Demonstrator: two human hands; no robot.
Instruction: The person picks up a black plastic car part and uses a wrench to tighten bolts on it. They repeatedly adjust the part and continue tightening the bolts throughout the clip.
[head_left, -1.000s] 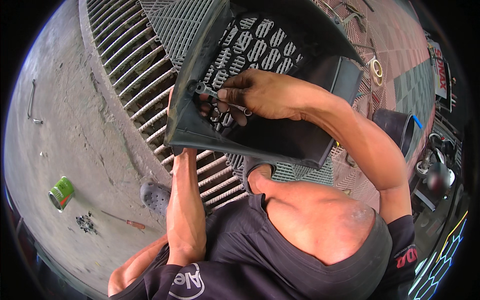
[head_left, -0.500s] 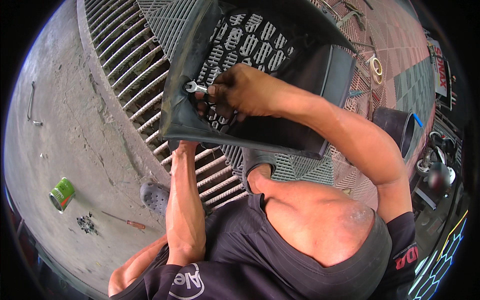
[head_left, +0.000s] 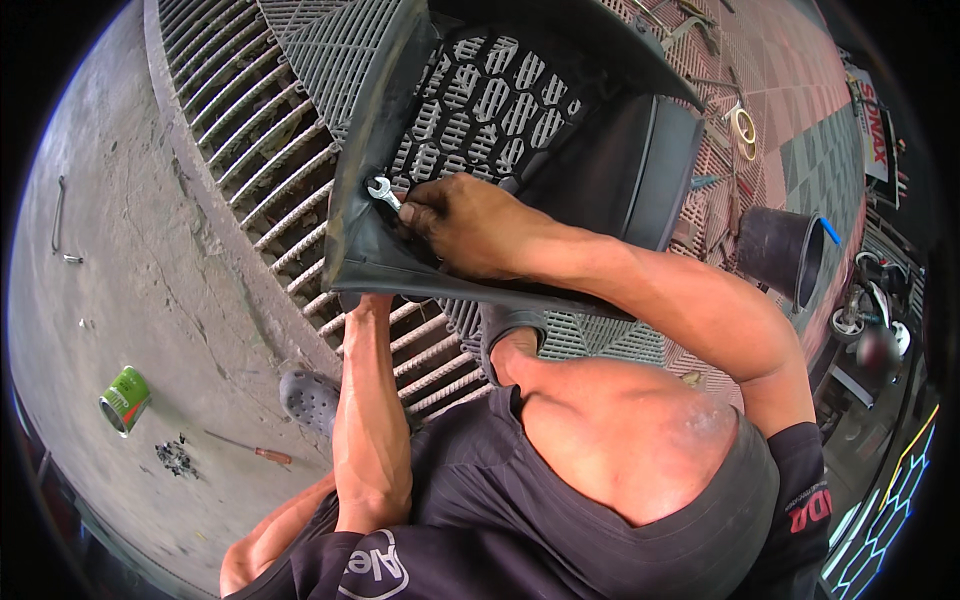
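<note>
My right hand is closed round a small silver open-end wrench. The wrench's jaw end points up and left, at the inner left wall of a large black plastic part with a honeycomb mesh. Whether the jaw sits on a fastener is too small to make out. My left forearm reaches up to the near left corner of the plastic part. The left hand itself is hidden behind or under it, so its fingers do not show.
Beneath the part run a barred drain grate and slotted floor tiles. On the concrete at left are a green can, a screwdriver, a pile of small dark pieces and a thin metal tool. A black bucket and tape rolls stand right.
The right hand has shifted down a little and swung the wrench, which lay nearly level and now slants up to the left. The left forearm has hardly moved.
</note>
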